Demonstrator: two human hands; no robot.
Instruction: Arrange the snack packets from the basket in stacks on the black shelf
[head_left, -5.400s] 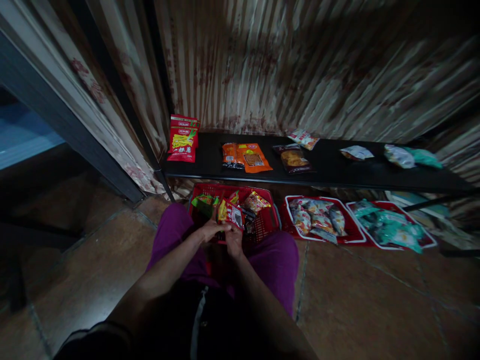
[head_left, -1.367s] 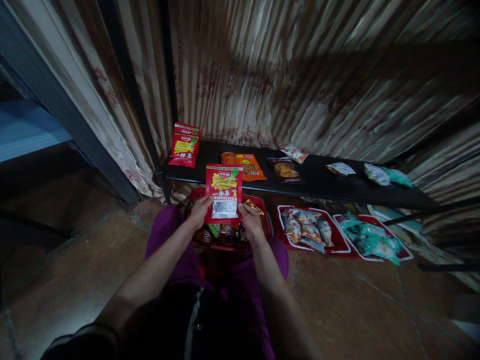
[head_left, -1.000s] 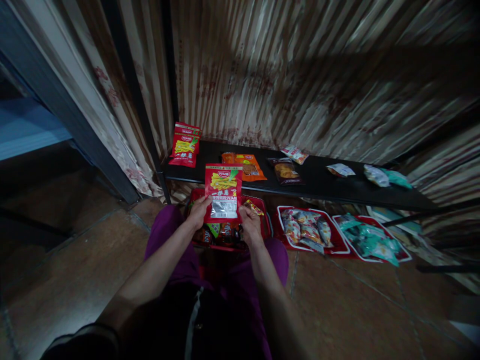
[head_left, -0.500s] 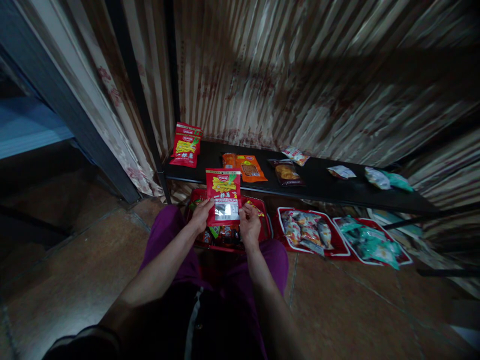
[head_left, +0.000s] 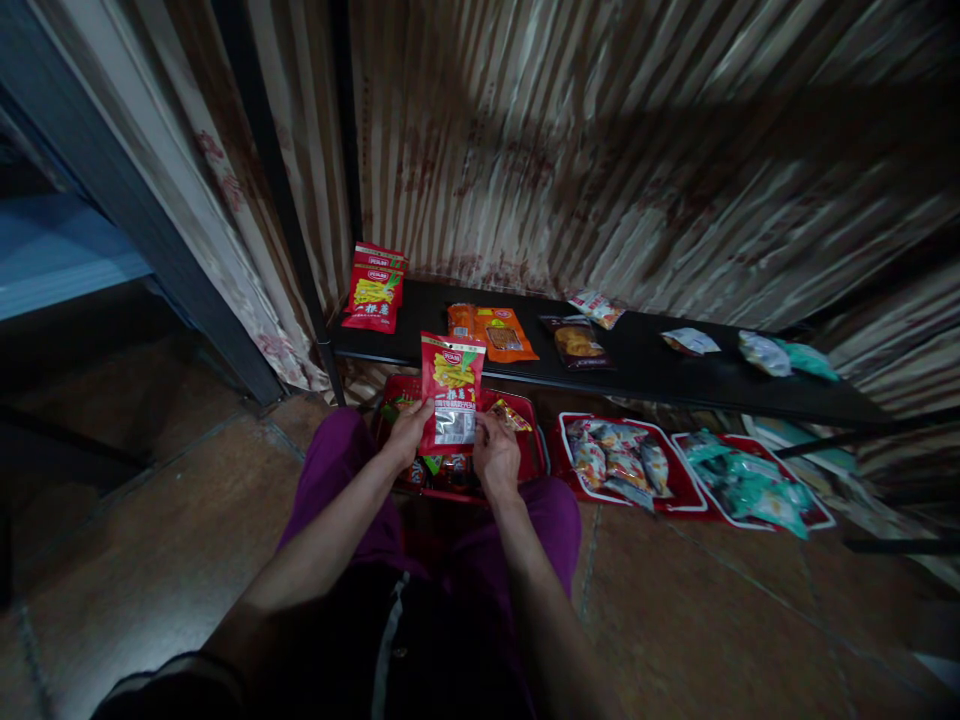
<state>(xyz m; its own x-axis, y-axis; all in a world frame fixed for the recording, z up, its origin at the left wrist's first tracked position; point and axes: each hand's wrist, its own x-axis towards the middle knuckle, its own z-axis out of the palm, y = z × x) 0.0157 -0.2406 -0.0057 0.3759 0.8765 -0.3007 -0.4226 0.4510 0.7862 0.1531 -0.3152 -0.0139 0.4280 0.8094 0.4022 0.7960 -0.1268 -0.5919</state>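
Note:
A red snack bag (head_left: 451, 385) with yellow sticks on its front is held upright between my two hands. My left hand (head_left: 409, 433) grips its lower left edge, thumb in front. At the lower right edge, my right hand (head_left: 496, 452) pinches the bag with curled fingers. Beneath the bag stands a red basket (head_left: 541, 440) with several dark and colourful packets, partly covered by the bag and my hands. Matching red snack bags (head_left: 373, 290) stand overlapped at the left end of the black shelf (head_left: 637, 370).
Orange packets (head_left: 504, 335), a brown packet (head_left: 576, 343) and several small packets lie along the shelf. On the floor to the right are a red basket of white-orange packets (head_left: 619, 462) and another of green packets (head_left: 742, 480). Black shelf posts (head_left: 300, 240) rise at left.
The red snack bag has turned slightly and shifted a little to the right in my hands. My right hand's fingers have curled in closer on its edge.

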